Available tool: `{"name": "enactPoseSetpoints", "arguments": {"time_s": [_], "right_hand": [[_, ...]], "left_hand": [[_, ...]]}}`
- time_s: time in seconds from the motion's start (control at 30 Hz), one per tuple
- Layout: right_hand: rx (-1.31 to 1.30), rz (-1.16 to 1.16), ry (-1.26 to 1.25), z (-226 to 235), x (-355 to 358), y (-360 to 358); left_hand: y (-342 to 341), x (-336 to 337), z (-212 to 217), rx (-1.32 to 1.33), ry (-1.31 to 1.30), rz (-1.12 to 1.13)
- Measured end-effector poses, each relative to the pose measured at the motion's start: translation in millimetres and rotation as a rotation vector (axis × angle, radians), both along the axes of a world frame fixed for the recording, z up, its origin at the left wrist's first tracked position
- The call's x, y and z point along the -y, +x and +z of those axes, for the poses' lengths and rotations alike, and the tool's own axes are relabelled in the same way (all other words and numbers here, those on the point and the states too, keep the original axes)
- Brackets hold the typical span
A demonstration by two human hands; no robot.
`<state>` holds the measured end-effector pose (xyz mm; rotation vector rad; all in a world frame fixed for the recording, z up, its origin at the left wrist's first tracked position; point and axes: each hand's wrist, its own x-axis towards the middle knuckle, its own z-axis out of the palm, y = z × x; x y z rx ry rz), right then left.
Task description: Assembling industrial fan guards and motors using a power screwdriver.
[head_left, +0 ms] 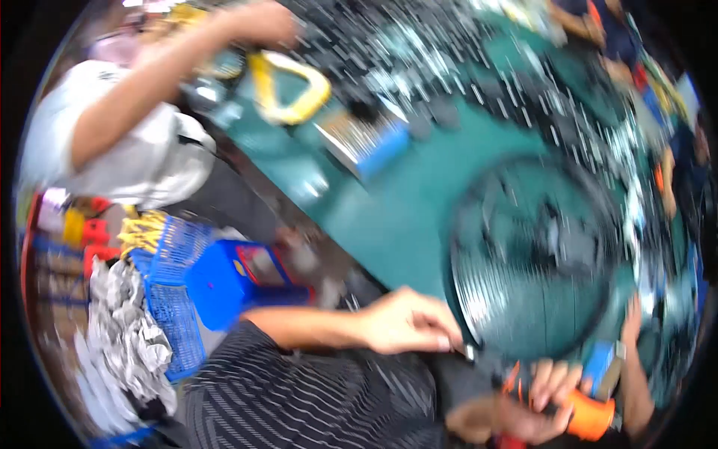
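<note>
near the lower edge, the left hand [407,323] pinches the rim of a round black wire fan guard [535,258] lying on the green surface [389,217]. right hand [535,408] is clamped on an orange-handled tool [587,415] just below it. all is motion-blurred.

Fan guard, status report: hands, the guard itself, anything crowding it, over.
Left hand on rim of round wire fan guard. Right hand gripping orange-handled tool at guard's lower edge. Guard lies on green table; a co-worker's arm reaches over far side. Picture blurred.
</note>
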<state>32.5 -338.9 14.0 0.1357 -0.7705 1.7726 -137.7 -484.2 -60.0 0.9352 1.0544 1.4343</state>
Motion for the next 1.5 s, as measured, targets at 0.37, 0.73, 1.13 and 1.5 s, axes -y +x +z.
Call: {"name": "enactPoseSetpoints", "arguments": {"time_s": [0.37, 0.73, 1.13, 1.5], "right_hand": [[-0.019, -0.194, -0.204, -20.0, -0.6, 9.8], [0.068, 0.033, -0.063, -28.1, -10.9, -1.6], [0.074, 0.29, 0.058, -23.1, -7.2, -3.9], [0.089, 0.326, 0.043, -24.6, -8.9, -7.7]], "left_hand": [[-6.3, -4.6, 5.3, -0.216, -0.065, 0.036], [-13.2, 17.7, -5.3, -0.045, -0.028, 0.098], [-22.0, 33.2, 3.4, -0.376, 0.113, 0.086], [-11.7, 42.6, 2.7, -0.284, 0.086, 0.095]]}}
